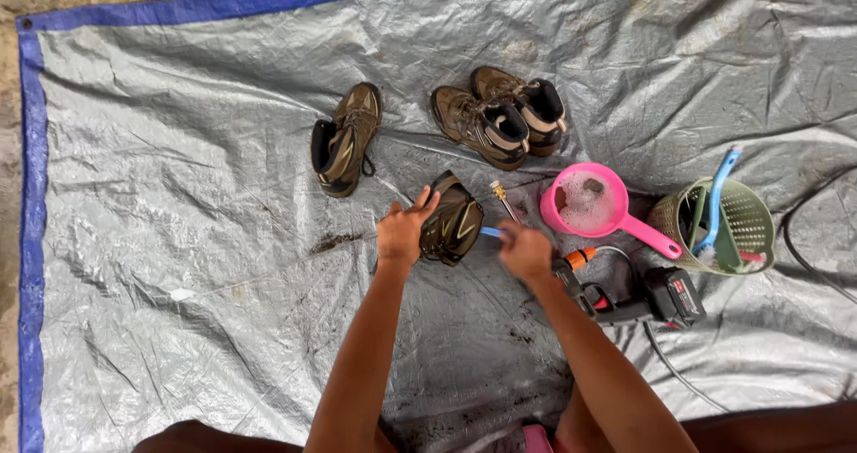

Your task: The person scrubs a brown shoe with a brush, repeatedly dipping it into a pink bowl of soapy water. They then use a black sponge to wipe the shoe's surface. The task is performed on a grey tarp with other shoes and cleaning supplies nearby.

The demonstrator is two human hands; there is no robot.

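Observation:
My left hand (403,230) grips a brown hiking boot (455,221), holding it by its side just above the grey tarp (178,239). A blue-handled brush (490,232) is in my right hand (525,249), its head against the boot's right side. Three more brown boots lie beyond: one alone (346,139) to the left, and a pair (500,118) side by side at the centre.
A pink scoop (589,203) with soapy water sits right of the boot. A green basket (719,225) holds brushes. A cordless spray gun (625,297) with a hose lies by my right forearm. Mud smears mark the tarp; its blue edge (31,239) runs along the left.

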